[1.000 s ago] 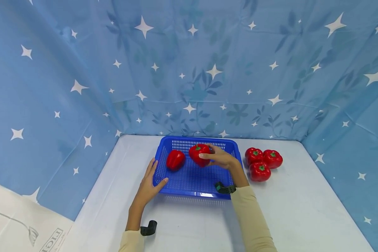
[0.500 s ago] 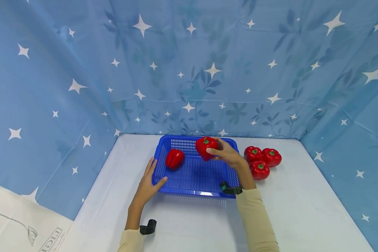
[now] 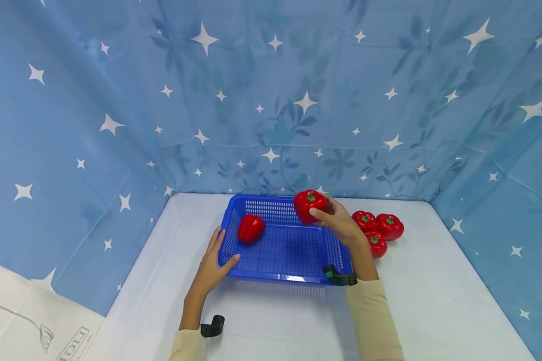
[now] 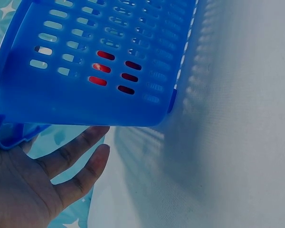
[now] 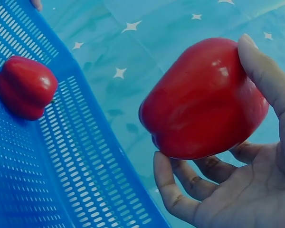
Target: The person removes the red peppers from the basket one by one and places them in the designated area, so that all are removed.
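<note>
My right hand [image 3: 343,224] grips a red bell pepper [image 3: 309,205] above the back right part of a blue plastic basket [image 3: 280,277]. In the right wrist view the thumb presses one side of this pepper [image 5: 204,102], and the fingers curl under the other side. A second red bell pepper [image 3: 251,229] lies inside the basket near its left wall. My left hand [image 3: 210,271] rests at the basket's left front corner, thumb over the rim and straight fingers along the outside. The left wrist view shows those fingers [image 4: 83,180] beside the slotted wall [image 4: 80,104].
Several things share the white table [image 3: 433,301]: right of the basket sit three more red bell peppers [image 3: 390,227] in a cluster, one partly hidden by my right wrist. A blue star-patterned curtain [image 3: 271,100] closes off the back and sides.
My right hand has lifted the bell pepper and carried it to the right, from over the basket's middle to its back right. The left hand stays at the corner.
</note>
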Motion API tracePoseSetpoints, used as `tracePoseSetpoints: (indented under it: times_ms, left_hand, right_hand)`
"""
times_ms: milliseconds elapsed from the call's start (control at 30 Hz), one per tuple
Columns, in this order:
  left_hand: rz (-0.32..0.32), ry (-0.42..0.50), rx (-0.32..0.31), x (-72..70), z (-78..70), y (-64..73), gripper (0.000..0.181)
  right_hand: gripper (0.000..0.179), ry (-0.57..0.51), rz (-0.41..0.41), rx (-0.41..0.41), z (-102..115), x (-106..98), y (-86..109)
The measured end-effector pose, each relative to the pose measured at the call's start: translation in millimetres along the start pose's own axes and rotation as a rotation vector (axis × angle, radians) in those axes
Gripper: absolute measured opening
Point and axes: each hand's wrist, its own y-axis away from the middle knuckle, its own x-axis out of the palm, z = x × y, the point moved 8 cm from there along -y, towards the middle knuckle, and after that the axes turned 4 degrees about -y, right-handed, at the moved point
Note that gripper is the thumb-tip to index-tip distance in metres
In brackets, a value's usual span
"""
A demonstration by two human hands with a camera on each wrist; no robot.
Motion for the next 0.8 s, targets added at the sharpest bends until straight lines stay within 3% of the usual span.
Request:
tracePoseSetpoints:
  times_ms: [267,800]
  left_hand:
    - [0.011,0.01,-0.016,-0.8,1.4,1.4,0.089]
    - [0.002,0.018,0.011,-1.4,2.0,0.3,0.089]
  right_hand:
    - [0.07,-0.027,-0.053,-0.046,8.7,-10.8,12.3]
    - [0.078,-0.074,-0.193,0.014,-1.8,-39.0,36.7]
